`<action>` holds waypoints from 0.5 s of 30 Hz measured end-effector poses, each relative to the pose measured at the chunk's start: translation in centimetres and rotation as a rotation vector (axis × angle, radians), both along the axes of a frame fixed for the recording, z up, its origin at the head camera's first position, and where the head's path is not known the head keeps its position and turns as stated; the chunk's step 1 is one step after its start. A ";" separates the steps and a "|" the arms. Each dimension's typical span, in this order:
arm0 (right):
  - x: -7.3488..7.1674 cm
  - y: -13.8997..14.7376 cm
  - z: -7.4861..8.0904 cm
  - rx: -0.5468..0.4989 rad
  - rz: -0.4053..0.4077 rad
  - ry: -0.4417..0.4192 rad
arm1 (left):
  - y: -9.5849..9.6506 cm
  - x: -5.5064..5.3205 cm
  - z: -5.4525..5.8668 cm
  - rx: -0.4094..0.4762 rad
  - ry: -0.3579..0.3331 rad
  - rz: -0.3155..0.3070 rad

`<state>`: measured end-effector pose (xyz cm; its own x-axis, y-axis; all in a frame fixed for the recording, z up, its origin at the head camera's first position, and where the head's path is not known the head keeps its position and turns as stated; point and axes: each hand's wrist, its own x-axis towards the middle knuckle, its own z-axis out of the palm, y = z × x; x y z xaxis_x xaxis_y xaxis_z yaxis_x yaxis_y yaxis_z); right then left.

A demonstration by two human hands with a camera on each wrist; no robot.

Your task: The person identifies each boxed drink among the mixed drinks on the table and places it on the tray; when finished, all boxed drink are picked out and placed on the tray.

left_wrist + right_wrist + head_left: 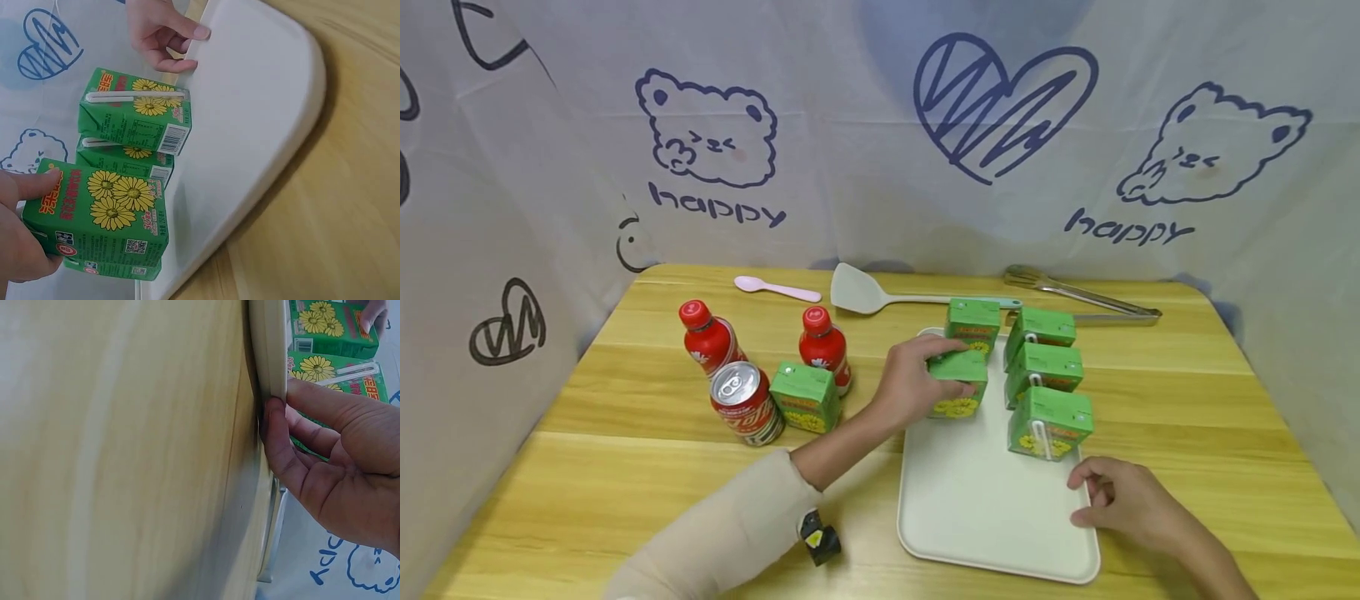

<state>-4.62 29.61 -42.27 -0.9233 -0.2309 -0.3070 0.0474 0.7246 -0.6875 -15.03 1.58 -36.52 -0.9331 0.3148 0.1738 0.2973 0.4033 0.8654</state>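
My left hand (pixel 913 379) grips a green drink carton (pixel 957 407) with yellow flowers, thumb and fingers on opposite sides of its top. In the head view the carton is over the left side of a cream tray (pixel 985 517), right in front of another green carton (pixel 973 315). Three more cartons stand in a row along the tray's right side, the nearest carton (pixel 1051 421) with a white straw on its face. With thumb and fingers my right hand (pixel 1123 504) pinches the tray's right rim, seen closely in the right wrist view (pixel 340 444).
Left of the tray stand two red-capped bottles, the left bottle (pixel 711 337) and the right bottle (pixel 825 346), a soda can (pixel 747 404) and one green carton (pixel 806 396). Along the back lie a pink spoon (pixel 777 289), a spatula (pixel 859 292) and metal tongs (pixel 1082 296).
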 end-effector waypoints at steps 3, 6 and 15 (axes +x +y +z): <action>0.0 0.0 0.1 0.003 -0.003 -0.006 | 0.7 -0.4 0.1 -0.026 -0.017 -0.005; -0.1 0.0 0.1 0.004 -0.002 -0.008 | 1.4 -0.8 0.1 -0.035 -0.017 -0.018; -0.1 -0.1 0.2 -0.001 0.002 -0.009 | 2.5 -2.2 -0.9 -0.081 -0.009 -0.017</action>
<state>-4.70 29.52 -42.11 -0.9202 -0.2329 -0.3148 0.0521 0.7240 -0.6879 -17.27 4.11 -37.45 -0.9290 0.3431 0.1389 0.2971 0.4675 0.8326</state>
